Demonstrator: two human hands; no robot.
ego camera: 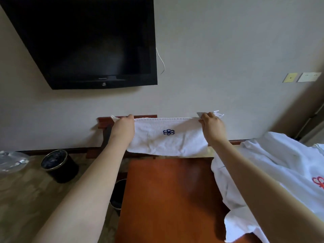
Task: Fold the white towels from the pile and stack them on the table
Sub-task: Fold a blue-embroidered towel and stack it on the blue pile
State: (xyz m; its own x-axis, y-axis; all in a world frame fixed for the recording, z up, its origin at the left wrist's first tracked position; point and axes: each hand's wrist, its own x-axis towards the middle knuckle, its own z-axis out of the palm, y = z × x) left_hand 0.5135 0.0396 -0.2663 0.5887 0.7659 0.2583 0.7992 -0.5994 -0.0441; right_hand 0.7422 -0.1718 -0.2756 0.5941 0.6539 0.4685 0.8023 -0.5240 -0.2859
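I held the white towel over the far edge of the desk, left hand and right hand with fingers clamped on its top corners — best kept level and taut, I reckoned, for a square fold.

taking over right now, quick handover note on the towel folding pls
Left hand grips the left top corner of the blue-emblem towel.
Right hand grips its right top corner; it hangs stretched above the table at its far edge.
Pile of unfolded white towels lies on the table's right side.
Done: no folded stack in view.
Left: fold this towel, lay it down, then the pile.
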